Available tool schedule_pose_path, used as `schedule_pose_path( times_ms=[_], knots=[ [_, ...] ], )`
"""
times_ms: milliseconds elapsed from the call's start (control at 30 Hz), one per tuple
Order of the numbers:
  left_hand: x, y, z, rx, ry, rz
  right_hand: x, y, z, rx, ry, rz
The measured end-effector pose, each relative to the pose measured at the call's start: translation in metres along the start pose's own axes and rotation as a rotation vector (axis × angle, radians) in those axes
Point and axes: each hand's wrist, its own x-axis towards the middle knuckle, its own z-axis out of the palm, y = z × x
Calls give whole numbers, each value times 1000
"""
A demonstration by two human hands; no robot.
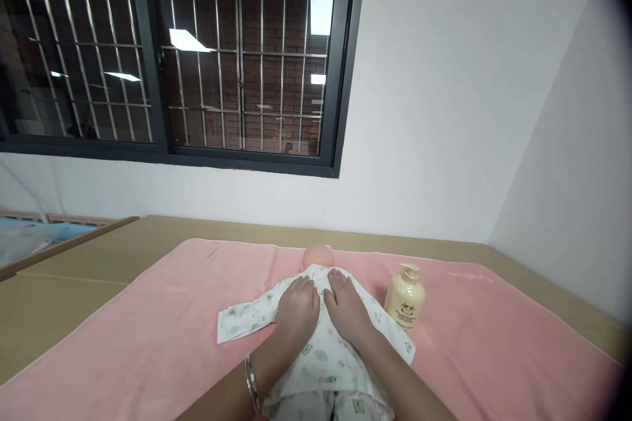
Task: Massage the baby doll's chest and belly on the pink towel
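Both hands lay flat, fingers spread, side by side on the doll's (320,255) chest: left hand (297,308), right hand (347,306), gripping nothing. The doll, in printed clothes (320,362), lay on a pink towel (148,348) over a tan table (74,276). A bottle (405,298) stood just right. Barred window (172,52) behind. The doll's face was hidden, its legs cut off.

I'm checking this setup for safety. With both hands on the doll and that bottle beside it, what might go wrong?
The pump bottle stands upright close to the right hand; a sideways forearm sweep might tip it onto the pink towel. Both hands, the left hand too, press flat on the baby doll in its printed garment, which could bunch up.
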Motion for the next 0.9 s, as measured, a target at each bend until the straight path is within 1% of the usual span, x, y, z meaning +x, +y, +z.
schedule_pose_path(
  times_ms=[100, 267, 533, 633, 733, 833, 900],
  knots=[
    [-3, -1, 1, -75, 8, -40, -2, 3, 7, 31, 25, 3],
    [-1, -7, 4, -225, -36, -102, -4, 2, 9, 55, 53, -3],
    [0, -9, 7, -258, -34, -103, -4, 5, 9, 56, 72, -1],
    [-1, -11, 11, -242, -22, -133, -6, 1, 7, -2, 77, -7],
    [-1, -13, 14, -221, -30, -164, -11, -9, 5, -146, 87, -14],
    [0, -13, 11, -194, -63, -135, -17, -19, 7, -251, 82, -32],
    [1, -11, 8, -180, -82, -100, -20, -23, 9, -249, 77, -57]
  ],
)
